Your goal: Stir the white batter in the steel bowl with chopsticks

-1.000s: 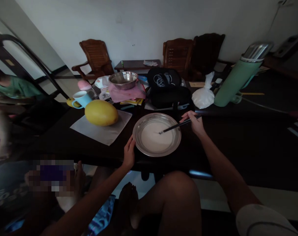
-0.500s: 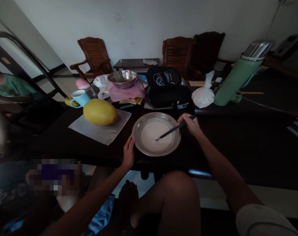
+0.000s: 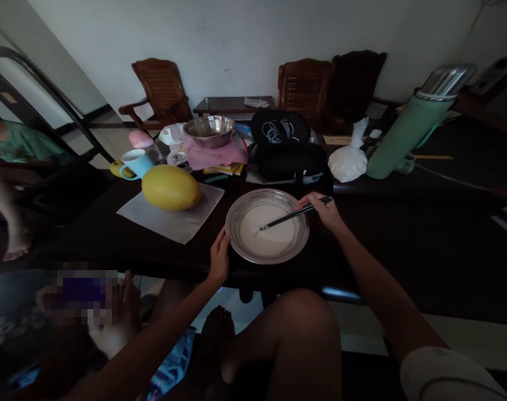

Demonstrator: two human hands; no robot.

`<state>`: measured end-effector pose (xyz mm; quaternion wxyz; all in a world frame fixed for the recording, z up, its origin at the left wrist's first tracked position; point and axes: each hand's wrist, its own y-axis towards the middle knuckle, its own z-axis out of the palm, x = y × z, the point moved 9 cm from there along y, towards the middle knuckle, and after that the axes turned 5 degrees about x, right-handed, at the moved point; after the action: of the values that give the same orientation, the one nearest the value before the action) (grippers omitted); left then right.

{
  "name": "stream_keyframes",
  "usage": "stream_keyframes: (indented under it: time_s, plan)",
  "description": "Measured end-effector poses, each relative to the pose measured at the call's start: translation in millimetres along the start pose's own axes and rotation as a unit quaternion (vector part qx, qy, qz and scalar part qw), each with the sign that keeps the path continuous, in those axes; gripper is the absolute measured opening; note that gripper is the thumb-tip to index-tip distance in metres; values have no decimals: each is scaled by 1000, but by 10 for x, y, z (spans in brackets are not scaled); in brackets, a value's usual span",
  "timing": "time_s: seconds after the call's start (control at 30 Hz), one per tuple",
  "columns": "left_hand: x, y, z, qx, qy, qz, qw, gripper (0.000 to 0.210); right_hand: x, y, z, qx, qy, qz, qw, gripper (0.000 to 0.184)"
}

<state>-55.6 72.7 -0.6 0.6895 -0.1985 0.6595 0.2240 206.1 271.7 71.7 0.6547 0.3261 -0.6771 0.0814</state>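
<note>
Shallow round silver metal bowl (image 3: 234, 225), wide-rimmed, sits close to the front edge of a dark, glossy wooden table (image 3: 429, 239), mid-view. Left hand (image 3: 220, 257): fingers laid together against the bowl's left outer side, in contact; whether it grips the rim cannot be told. Right hand (image 3: 325, 211): grasping slender black chopsticks (image 3: 283, 218) over the bowl's right rim, slanting down leftward, pale tips at the liquid. A strip of tabletop separates bowl from the square whitish mat (image 3: 186, 229) on the left; a narrower one lies between bowl and the soft black zippered case (image 3: 293, 161) behind. Widest room: right of the right hand. The person's bent knee (image 3: 307, 320) is below the front edge. On the mat, a large yellow oval fruit (image 3: 170, 188); beside it, a light-blue mug (image 3: 140, 164). Rear right: knotted clear plastic bag of white powder (image 3: 347, 165), next to a tall green bottle with silver cap (image 3: 410, 139). Beyond: brown slatted wooden chairs (image 3: 158, 83) before a pale wall (image 3: 237, 39); lighting dim. Bowl contents: smooth, opaque off-white liquid (image 3: 274, 240), level below the rim; inner wall above it smeared whitish.
</note>
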Motion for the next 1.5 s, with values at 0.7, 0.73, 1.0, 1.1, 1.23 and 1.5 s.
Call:
stream_keyframes:
  time_s: [0.7, 0.73, 1.0, 1.1, 1.23, 1.5]
  plan:
    - [57, 14, -32, -11, -7, -12, 1000, 54, 28, 5, 29, 9, -1, 1, 1000, 42]
    - [55, 16, -34, -10, -3, -9, 1000, 53, 38, 4, 31, 9, -14, 0, 1000, 41]
    - [113, 24, -38, -4, -13, -8, 1000, 53, -34, 16, -128, -50, 29, 6, 998, 46]
    - [120, 22, -48, -13, -15, -16, 1000, 53, 4, 13, 26, 9, 3, 10, 1000, 44]
    - [133, 24, -41, -11, -27, -18, 999, 54, 15, 14, -81, -34, 9, 2, 999, 41]
    - [80, 17, -41, -14, -5, -15, 1000, 52, 0, 9, 28, 12, 18, 5, 1000, 41]
